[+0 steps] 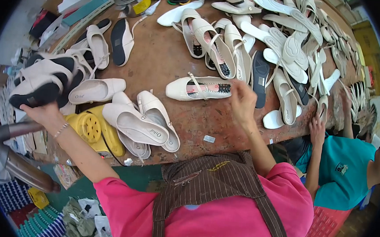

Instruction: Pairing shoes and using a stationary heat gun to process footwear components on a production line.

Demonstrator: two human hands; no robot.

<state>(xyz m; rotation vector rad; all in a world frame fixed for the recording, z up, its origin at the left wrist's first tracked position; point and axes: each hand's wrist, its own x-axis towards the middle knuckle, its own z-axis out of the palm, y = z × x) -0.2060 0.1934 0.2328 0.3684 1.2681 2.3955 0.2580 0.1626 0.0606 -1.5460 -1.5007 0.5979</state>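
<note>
My left hand (45, 113) is at the far left, wrapped round the underside of a cream flat shoe (38, 88) with a dark sole. That shoe belongs to a heap of similar shoes, slightly blurred. My right hand (243, 102) has its fingers curled together at the heel of a cream strapped shoe (181, 89), which lies on its sole, toe to the left. A pink and black dotted lining shows inside it. What the right fingertips touch is partly hidden. Between my arms lie several backless cream shoes (132, 122).
A yellow device (105, 130) with a round perforated front sits beside my left forearm. Shoes and white insoles (287, 50) crowd the brown table's (159, 50) right half. A metal tin (132, 0) stands at the back. A co-worker in a teal shirt (344, 173) handles a shoe at right.
</note>
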